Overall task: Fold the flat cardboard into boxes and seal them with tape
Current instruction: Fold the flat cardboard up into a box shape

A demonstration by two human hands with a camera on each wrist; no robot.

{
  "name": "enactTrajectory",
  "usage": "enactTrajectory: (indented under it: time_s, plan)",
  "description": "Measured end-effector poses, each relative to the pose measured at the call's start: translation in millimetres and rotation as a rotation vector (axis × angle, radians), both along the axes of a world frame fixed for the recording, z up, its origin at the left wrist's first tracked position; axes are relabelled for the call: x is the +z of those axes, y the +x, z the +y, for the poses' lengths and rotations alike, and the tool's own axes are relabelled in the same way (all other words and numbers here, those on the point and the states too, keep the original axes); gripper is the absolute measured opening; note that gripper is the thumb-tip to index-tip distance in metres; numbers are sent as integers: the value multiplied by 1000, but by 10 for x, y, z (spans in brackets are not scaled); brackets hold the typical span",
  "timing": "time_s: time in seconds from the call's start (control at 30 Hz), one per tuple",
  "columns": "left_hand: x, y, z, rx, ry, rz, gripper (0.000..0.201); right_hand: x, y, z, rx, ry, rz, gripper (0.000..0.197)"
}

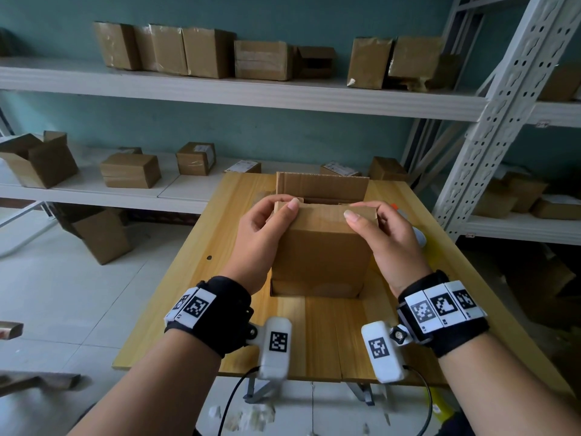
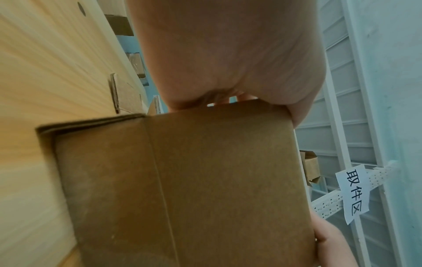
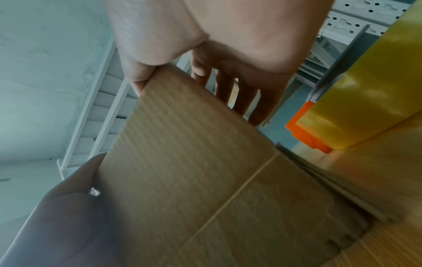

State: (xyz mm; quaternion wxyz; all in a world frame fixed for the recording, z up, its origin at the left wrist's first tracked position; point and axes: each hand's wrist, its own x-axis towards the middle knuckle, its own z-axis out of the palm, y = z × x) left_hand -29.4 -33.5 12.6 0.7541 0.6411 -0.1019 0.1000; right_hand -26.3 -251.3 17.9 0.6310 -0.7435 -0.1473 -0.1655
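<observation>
Table (image 1: 176, 297): pale wood top, carrying the work; all places below given relative to it.
Shelving (image 1: 239, 92): beyond the table's far edge, lined with finished cardboard boxes, some glossy with tape.
Box (image 1: 320, 247): standing upright near the table's centre, mouth opening upward, long axis judged vertical; near wall facing the wearer, far flap (image 1: 322, 185) standing up at the back, near flap (image 1: 323, 212) bent over the opening. Lower flaps splayed slightly where the base meets the table.
Left hand (image 1: 262, 237): curled round the box's upper left corner, thumb lying on the near flap, fingers wrapped out of sight behind the corner.
Right hand (image 1: 385, 237): curled round the upper right corner, thumb on the near flap; in the right wrist view, fingers (image 3: 248, 101) reaching down the side wall.
Tape (image 3: 356, 90): yellowish roll on an orange holder, resting on the table just right of the box, mostly hidden behind the right hand from the head view.
Step in hand: judged to be closing the top flaps, near flap going down first; no tape visible on this box, so sealing not yet done.
Next move calls for: bringing the far flap down to meet the near one, holding the seam flat with one hand, freeing the other for the tape.
Risk: flaps likely to spring open once released.
</observation>
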Motion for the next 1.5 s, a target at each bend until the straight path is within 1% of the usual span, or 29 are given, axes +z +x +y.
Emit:
enactTrajectory:
  time_s: [0.17, 0.33, 0.4, 0.47, 0.53, 0.67, 0.8, 0.9, 0.97, 1.07, 1.13, 1.2, 1.27, 1.4, 1.43, 1.5]
  plan:
    - [-8, 8, -9, 13, -10, 1, 23, -2, -9, 10, -33, -34, -22, 18]
    - [-10, 19, -35, 28, -42, 31, 20, -45, 27, 45, -76, -11, -14, 19]
    - [8, 22, -40, 34, -36, 24, 25, -47, 37, 52, -83, -1, -12, 18]
    - [29, 21, -51, 35, -27, 20, 31, -55, 55, 52, -102, -31, -28, 15]
    - [42, 17, -58, 31, -29, 25, 30, -64, 67, 65, -120, -44, -38, 12]
    - [53, -12, -64, 33, -26, 24, 34, -68, 61, 94, -132, -45, -55, 13]
    - [79, -41, -90, 41, -22, 25, 37, -28, 27, 98, -122, -49, -48, 20]
    - [98, -23, -86, 33, -21, 40, 32, -4, 26, 109, -112, -8, -4, 8]
    - [107, 1, -72, 22, -54, 75, 32, -5, 30, 120, -120, 5, 15, 2]
    - [131, 26, -57, -1, -157, 112, 31, -6, 23, 158, -140, 30, 38, 5]
    - [128, 46, -68, -6, -219, 113, 27, -3, 19, 172, -150, 49, 55, 8]
    - [116, 62, -78, 1, -269, 104, 27, -2, 14, 178, -150, 58, 71, 10]
    - [102, 73, -79, 14, -313, 78, 32, 11, -1, 168, -150, 42, 78, 12]
    - [100, 80, -63, -10, -350, 56, 55, 48, -49, 120, -148, -17, 71, 18]
    - [101, 81, -56, -15, -336, 56, 56, 49, -55, 112, -151, -22, 73, 19]
    - [105, 86, -46, -25, -308, 56, 50, 46, -59, 107, -159, -29, 80, 20]
